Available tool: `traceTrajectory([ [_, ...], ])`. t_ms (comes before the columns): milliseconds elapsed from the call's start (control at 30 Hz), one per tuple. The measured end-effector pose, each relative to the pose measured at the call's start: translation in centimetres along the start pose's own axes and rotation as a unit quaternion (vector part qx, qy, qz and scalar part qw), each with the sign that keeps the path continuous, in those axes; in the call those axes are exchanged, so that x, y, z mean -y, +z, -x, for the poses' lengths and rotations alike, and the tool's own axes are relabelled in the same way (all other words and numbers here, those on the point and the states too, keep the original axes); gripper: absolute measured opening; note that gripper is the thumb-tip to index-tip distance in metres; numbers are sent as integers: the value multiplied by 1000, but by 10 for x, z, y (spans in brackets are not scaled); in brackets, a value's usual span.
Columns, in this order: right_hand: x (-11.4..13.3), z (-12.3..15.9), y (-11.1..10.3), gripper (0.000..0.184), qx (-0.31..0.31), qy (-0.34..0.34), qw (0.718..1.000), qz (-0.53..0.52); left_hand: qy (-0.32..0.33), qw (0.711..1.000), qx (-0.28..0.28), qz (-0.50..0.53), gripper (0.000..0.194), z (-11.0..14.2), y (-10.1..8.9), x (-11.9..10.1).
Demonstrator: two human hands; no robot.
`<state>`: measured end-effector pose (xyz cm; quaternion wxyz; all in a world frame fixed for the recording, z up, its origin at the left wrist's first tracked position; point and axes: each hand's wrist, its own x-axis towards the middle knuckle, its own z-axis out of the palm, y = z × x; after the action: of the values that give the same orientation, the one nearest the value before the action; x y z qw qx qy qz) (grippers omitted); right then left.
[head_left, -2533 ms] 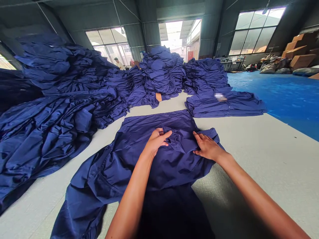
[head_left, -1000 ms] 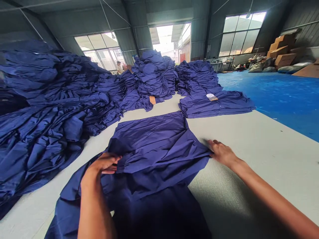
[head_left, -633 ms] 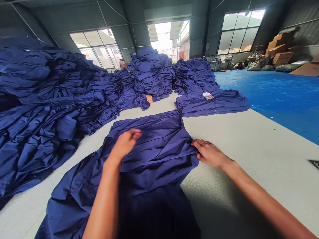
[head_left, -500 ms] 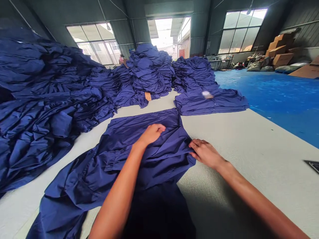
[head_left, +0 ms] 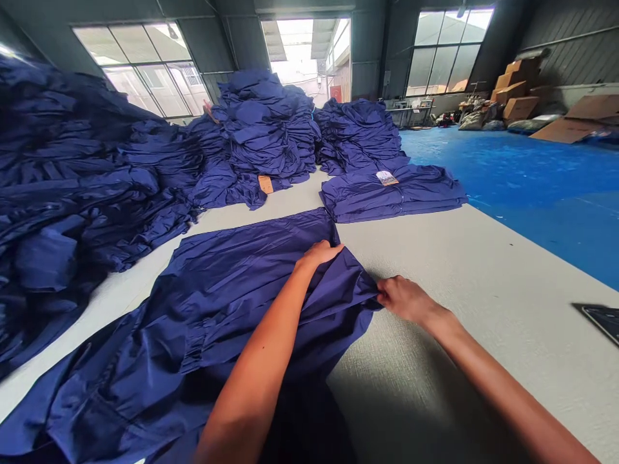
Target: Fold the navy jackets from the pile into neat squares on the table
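A navy-blue garment [head_left: 232, 270] lies spread on the pale table, its fabric creased, with a gathered elastic band [head_left: 196, 345] at the lower left. My left hand [head_left: 319, 253] rests at the garment's right side, fingers curled down on the cloth and partly hidden. My right hand [head_left: 401, 298] is closed on the garment's right-hand corner and draws the cloth taut toward the right. Part of the garment hangs in shadow below my left forearm.
Large heaps of navy garments [head_left: 271, 129] cover the left and back of the table [head_left: 435, 258]. A folded navy stack [head_left: 391, 193] bearing a paper label [head_left: 387, 178] lies behind the garment. A dark flat device [head_left: 602, 319] sits at the right edge. Cardboard boxes [head_left: 520, 90] stand beyond the blue floor.
My left hand has moved right across the garment to near its right edge, and its fingers now press into the cloth. My right hand still grips the corner. The view has shifted slightly right.
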<state>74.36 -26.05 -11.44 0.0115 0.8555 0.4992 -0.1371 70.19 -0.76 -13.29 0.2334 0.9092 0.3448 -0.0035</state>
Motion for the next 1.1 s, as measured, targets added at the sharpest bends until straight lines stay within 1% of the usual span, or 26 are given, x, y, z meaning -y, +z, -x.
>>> traceTrajectory([
  [100, -4, -4, 2, 26, 7, -5, 1000, -1, 36, 999, 18, -2, 50, -6, 4, 0],
  [167, -5, -5, 2, 29, 7, -8, 1000, 4, 44, 999, 2, -11, 44, -11, 9, -1],
  [267, -7, -6, 4, 34, 2, 13, 999, 32, 23, 998, -43, -34, 39, -16, 18, 1],
  [367, -11, -7, 9, 36, 14, 42, 997, 65, -18, 994, -89, -54, 43, -16, 25, 6],
  [433, -16, -6, 13, 36, 21, 47, 996, 73, -36, 991, -109, -62, 48, -13, 26, 10],
  [533, -24, -4, 14, 34, 24, 42, 997, 67, -30, 988, -132, -69, 52, -5, 21, 9],
  [600, -28, -2, 10, 31, 27, 32, 997, 60, -2, 985, -154, -75, 52, 1, 15, 3],
  [667, -25, 0, 4, 29, 5, 23, 999, 46, 49, 982, -164, -82, 51, 9, 10, -4],
  [733, -15, 0, -1, 32, -69, 22, 997, 12, 117, 979, -142, -88, 48, 17, 9, -11],
  [800, -2, -3, 0, 44, -151, 14, 988, -36, 183, 974, -94, -94, 44, 25, 15, -13],
  [833, 4, -6, 4, 48, -170, 8, 984, -51, 210, 970, -69, -98, 42, 28, 20, -13],
  [867, 9, -9, 10, 51, -164, 4, 985, -55, 230, 967, -46, -101, 41, 30, 26, -12],
  [900, 11, -12, 16, 54, -138, 2, 989, -48, 246, 963, -28, -105, 41, 32, 33, -10],
  [1000, 8, -19, 34, 72, -8, 23, 1000, -1, 261, 958, 5, -118, 52, 34, 50, -3],
  [1033, 4, -20, 38, 77, 24, 30, 999, 12, 260, 958, 11, -123, 55, 34, 53, -1],
  [1100, -3, -20, 38, 82, 56, 37, 997, 23, 257, 957, 28, -129, 59, 34, 52, 0],
])
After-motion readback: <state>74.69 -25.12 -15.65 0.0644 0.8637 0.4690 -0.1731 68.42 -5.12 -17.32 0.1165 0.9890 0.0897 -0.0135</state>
